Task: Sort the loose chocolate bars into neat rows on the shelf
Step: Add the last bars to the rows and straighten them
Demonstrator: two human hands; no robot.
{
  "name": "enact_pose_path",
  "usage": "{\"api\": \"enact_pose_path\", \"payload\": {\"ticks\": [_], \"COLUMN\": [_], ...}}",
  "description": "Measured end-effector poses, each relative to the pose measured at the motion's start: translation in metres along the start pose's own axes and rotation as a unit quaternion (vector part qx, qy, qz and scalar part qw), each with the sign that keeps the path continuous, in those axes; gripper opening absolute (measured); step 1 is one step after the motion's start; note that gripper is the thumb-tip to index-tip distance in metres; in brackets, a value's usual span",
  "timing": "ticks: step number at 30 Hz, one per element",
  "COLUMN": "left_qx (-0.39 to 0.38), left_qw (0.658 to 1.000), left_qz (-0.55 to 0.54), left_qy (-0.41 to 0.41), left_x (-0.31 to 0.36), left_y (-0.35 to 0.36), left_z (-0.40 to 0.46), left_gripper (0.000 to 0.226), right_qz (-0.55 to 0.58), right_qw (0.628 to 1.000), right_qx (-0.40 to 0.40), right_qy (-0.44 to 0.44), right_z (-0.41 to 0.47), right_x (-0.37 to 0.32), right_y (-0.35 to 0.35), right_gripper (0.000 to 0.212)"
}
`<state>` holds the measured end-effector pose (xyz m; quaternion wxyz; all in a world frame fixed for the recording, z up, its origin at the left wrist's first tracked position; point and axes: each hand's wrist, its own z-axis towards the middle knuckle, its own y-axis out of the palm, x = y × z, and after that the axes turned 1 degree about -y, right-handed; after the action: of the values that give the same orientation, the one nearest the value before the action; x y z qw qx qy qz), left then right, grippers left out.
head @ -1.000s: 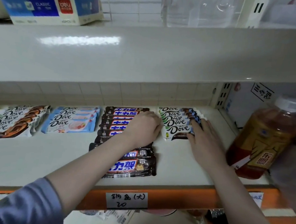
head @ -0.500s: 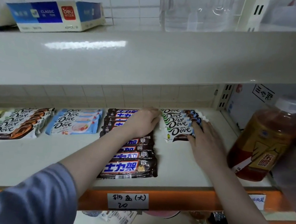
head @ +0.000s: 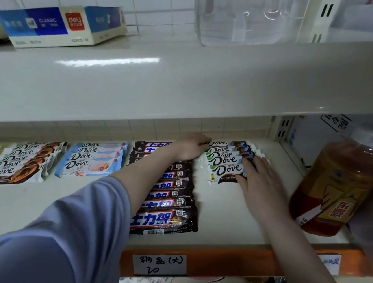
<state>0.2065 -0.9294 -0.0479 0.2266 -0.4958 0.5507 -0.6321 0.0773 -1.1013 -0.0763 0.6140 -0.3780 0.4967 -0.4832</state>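
The shelf (head: 230,217) is smooth and painted cream, and the board above it glossy enough to carry a streak of glare. The chocolate bars (head: 168,199) wear shiny plastic film wrappers (crimped at the ends). The price label (head: 159,264) is matt paper, the bottle (head: 335,187) clear plastic, the sleeve (head: 60,238) soft cloth.

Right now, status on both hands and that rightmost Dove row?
Left hand flat at the Dove row's back-left. Right hand pressing its right edge. Big amber bottle close on the right.
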Motion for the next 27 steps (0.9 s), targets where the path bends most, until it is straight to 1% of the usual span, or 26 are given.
{"api": "enact_pose_path", "payload": {"ticks": [7, 11, 17, 20, 24, 27], "left_qx": [0.005, -0.009, -0.011, -0.004, 0.038, 0.029], "left_qw": [0.999, 0.998, 0.995, 0.997, 0.998, 0.999], "left_qz": [-0.043, -0.060, -0.095, -0.078, -0.038, -0.002], "left_qy": [0.006, 0.006, 0.009, 0.009, 0.010, 0.043], "left_x": [-0.004, 0.000, 0.000, 0.003, 0.005, 0.002], "left_y": [-0.002, 0.000, -0.001, -0.002, -0.002, -0.002], "left_z": [0.004, 0.006, 0.005, 0.004, -0.001, -0.010], "left_gripper": [0.040, 0.042, 0.037, 0.037, 0.041, 0.042], "right_qz": [-0.001, -0.004, 0.005, 0.005, 0.007, -0.001], "right_qw": [1.000, 1.000, 1.000, 1.000, 1.000, 1.000], "right_qx": [0.004, 0.004, 0.006, 0.008, 0.017, 0.007], "right_qy": [0.000, -0.001, 0.001, 0.001, -0.005, -0.003], "right_z": [0.001, 0.001, 0.000, 0.000, 0.001, 0.001], "right_x": [0.000, 0.000, 0.000, 0.001, 0.000, 0.002], "right_y": [0.000, 0.000, 0.001, 0.000, 0.000, 0.003], "right_gripper": [0.049, 0.049, 0.050, 0.049, 0.051, 0.054]}}
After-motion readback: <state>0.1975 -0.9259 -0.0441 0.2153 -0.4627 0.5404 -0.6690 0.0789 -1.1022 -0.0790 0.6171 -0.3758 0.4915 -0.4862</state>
